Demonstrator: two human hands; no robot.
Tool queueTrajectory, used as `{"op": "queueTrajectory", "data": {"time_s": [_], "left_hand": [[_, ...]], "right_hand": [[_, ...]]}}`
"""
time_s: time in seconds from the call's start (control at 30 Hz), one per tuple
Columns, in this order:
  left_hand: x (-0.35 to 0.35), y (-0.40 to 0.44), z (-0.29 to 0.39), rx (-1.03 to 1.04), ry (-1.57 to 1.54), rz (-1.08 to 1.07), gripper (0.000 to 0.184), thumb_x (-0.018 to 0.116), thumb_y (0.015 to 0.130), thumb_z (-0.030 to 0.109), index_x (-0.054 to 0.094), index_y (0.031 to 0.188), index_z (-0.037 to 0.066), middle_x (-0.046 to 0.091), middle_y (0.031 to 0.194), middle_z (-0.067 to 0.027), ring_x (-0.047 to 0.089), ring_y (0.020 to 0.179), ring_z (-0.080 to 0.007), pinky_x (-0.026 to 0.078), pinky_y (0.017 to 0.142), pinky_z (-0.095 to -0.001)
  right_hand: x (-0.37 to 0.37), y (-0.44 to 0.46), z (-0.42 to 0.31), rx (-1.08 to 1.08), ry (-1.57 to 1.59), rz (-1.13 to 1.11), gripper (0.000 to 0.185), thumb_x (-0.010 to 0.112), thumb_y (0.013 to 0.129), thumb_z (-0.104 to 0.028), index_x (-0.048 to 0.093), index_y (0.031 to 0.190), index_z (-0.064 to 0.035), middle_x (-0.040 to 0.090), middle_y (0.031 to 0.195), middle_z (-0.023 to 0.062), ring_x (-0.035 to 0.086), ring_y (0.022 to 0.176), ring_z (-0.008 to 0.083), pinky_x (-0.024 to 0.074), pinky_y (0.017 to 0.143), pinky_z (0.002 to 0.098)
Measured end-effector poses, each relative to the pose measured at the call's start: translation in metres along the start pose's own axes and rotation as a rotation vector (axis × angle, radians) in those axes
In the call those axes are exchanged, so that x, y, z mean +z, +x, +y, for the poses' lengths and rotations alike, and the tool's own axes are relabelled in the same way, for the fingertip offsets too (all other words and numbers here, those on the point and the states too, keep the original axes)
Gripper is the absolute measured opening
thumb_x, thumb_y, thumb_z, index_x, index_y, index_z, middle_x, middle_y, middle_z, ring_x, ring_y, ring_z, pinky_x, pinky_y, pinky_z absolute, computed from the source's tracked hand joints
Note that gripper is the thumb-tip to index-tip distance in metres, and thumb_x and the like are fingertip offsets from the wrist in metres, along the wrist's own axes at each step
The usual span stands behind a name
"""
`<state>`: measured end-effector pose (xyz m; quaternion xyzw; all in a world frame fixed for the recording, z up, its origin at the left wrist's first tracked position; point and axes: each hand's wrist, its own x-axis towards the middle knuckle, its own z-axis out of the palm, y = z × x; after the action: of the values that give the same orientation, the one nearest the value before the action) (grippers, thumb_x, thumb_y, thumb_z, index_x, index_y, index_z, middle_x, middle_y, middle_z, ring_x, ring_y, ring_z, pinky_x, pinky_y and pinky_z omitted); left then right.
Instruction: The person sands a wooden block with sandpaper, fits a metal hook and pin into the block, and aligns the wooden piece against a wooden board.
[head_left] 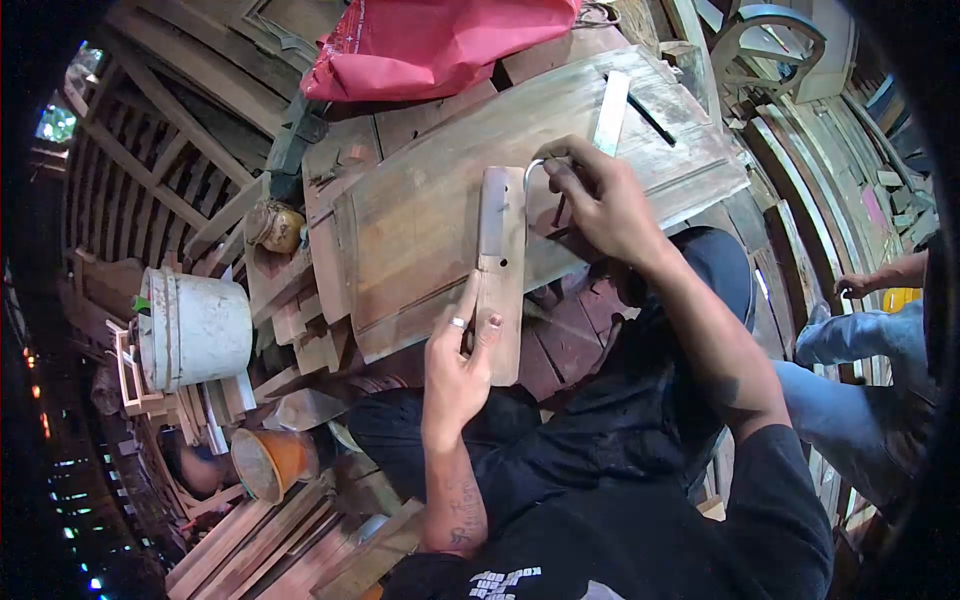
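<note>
One worn wooden panel point(430, 230), pink bag point(430, 50) beyond, lumber stacked around.

Red bag point(430, 50); jar point(277, 228) near white bucket point(205, 328); orange bucket point(285, 464) beside planks point(235, 545); person point(875, 345) in jeans

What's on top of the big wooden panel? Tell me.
A pale flat strip lies near the right end of the big wooden panel. The right hand and the small board hide whatever is behind them.

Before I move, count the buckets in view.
2: a white bucket at the left, and a smaller orange bucket below it in the picture. Others may be hidden.
</note>
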<state>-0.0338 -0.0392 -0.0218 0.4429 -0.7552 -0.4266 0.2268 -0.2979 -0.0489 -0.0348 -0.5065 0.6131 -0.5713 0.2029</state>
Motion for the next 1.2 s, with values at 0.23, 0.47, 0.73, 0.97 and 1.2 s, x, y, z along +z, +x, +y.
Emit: {"op": "queueTrajectory", "data": {"time_s": [0.23,0.47,0.73,0.97,1.2], "left_hand": [[0.035,-0.045,-0.004,-0.191,-0.469,0.034,0.056,0.059,0.11,0.015,0.042,0.162,0.004,0.064,0.141,-0.0178,0.064,0.117,-0.0208,0.052,0.099,-0.0361],[0.041,-0.049,0.005,-0.239,-0.689,0.016,0.06,0.053,0.112,0.017,0.031,0.167,0.008,0.071,0.113,-0.0183,0.072,0.076,-0.0202,0.064,0.06,-0.0346],[0.037,-0.048,0.006,-0.21,-0.66,-0.007,0.059,0.049,0.113,0.016,0.031,0.167,0.006,0.072,0.112,-0.018,0.07,0.07,-0.0181,0.057,0.056,-0.0293],[0.031,-0.047,0.01,-0.251,-0.633,-0.025,0.058,0.05,0.113,0.015,0.033,0.167,0.007,0.072,0.111,-0.0152,0.068,0.069,-0.0161,0.057,0.057,-0.0289],[0.032,-0.048,0.008,-0.241,-0.534,-0.007,0.058,0.05,0.111,0.012,0.035,0.167,0.007,0.073,0.107,-0.0127,0.066,0.068,-0.0144,0.056,0.058,-0.0281]], "right_hand": [[0.012,-0.003,-0.002,-0.115,-0.287,-0.11,0.019,0.068,0.097,-0.018,0.07,0.11,-0.0043,0.074,0.095,0.0252,0.07,0.094,0.0468,0.0563,0.078,0.0528],[0.015,-0.004,0.002,-0.193,-0.43,-0.139,0.016,0.072,0.098,-0.018,0.068,0.104,-0.0036,0.075,0.088,0.0168,0.074,0.083,0.0355,0.0532,0.077,0.0459],[0.014,0.008,0.008,-0.192,-0.524,-0.091,0.02,0.076,0.097,-0.024,0.069,0.096,-0.0052,0.071,0.082,0.0145,0.067,0.078,0.0358,0.0487,0.081,0.0467],[0.011,0.015,-0.003,-0.074,-0.426,-0.212,0.023,0.081,0.091,-0.026,0.074,0.093,-0.0038,0.072,0.08,0.0153,0.067,0.084,0.0348,0.0518,0.08,0.0441],[0.006,0.001,-0.012,-0.193,-0.466,-0.261,0.023,0.084,0.088,-0.024,0.075,0.092,-0.0038,0.068,0.083,0.0143,0.064,0.079,0.0342,0.0513,0.074,0.0459]]}}
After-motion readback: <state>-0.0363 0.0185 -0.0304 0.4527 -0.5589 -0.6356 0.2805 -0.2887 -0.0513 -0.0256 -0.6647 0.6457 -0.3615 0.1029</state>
